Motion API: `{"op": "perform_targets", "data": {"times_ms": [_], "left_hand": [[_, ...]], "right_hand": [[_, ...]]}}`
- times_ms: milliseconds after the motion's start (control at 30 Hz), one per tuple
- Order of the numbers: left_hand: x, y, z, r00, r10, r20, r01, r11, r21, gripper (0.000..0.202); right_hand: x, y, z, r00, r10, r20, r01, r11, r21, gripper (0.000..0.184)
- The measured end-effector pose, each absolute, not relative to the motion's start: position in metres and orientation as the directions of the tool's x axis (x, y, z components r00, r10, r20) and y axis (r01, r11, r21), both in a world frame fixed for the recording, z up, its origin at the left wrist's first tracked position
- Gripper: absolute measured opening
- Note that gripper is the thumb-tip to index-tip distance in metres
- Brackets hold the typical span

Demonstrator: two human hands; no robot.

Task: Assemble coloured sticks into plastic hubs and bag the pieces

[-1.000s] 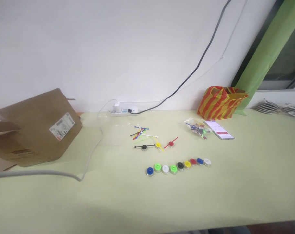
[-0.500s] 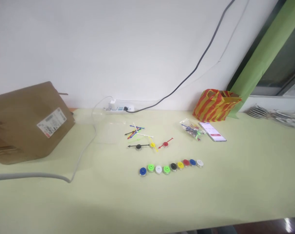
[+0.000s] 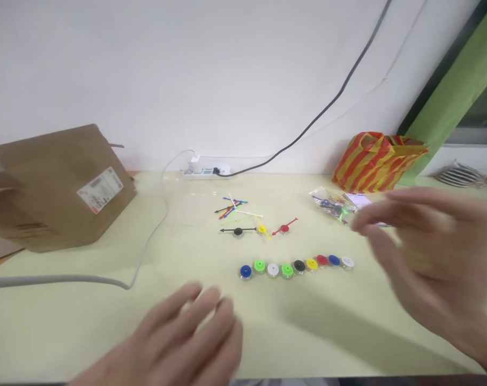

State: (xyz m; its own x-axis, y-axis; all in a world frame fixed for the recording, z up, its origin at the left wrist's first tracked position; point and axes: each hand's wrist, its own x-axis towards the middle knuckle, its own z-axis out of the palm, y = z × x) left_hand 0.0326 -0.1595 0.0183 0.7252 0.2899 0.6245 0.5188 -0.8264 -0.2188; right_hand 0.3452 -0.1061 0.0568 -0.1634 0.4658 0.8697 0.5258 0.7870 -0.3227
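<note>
Left hand (image 3: 182, 338): open, fingers spread, nothing in it, low over the near edge of the pale green surface (image 3: 58, 327); contact with it can't be told.
Right hand (image 3: 428, 252): open, fingers curved, blurred, empty, raised just beside the clear plastic bag (image 3: 329, 203).
Row: nine coloured discs (image 3: 295, 268) lying between the hands.
Beyond it: a loose pile of thin plastic pointers (image 3: 231, 209), with black, yellow and red pointer-and-disc pieces (image 3: 259, 229).
Right: a phone (image 3: 359, 200), partly hidden behind the right hand.
Back: a striped bag (image 3: 375, 163), a cardboard carton (image 3: 58, 187), a power strip (image 3: 205, 170).
</note>
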Motion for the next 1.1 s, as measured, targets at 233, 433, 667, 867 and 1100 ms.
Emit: {"op": "perform_targets", "data": {"times_ms": [233,433,667,867,1100], "left_hand": [[0.057,-0.043,0.004,0.797,0.235,0.557,0.534,-0.705,-0.466,0.021],[0.025,-0.025,-0.019,0.683,0.426,0.594,0.661,-0.705,-0.255,0.020],[0.023,-0.015,-0.023,0.609,0.480,0.631,0.682,-0.724,-0.107,0.019],[0.026,-0.026,-0.014,0.651,0.398,0.646,0.647,-0.736,-0.198,0.020],[0.035,-0.037,-0.012,0.683,0.402,0.610,0.615,-0.767,-0.184,0.022]], "right_hand": [[0.324,-0.024,0.004,-0.585,0.573,0.574,0.607,0.779,-0.159,0.039],[0.360,-0.007,-0.021,-0.516,0.666,0.539,0.667,0.707,-0.235,0.030],[0.361,-0.005,-0.020,-0.499,0.679,0.538,0.679,0.692,-0.245,0.026],[0.358,-0.008,-0.019,-0.477,0.673,0.566,0.673,0.693,-0.257,0.026],[0.356,-0.009,-0.020,-0.514,0.684,0.518,0.678,0.694,-0.243,0.028]]}}
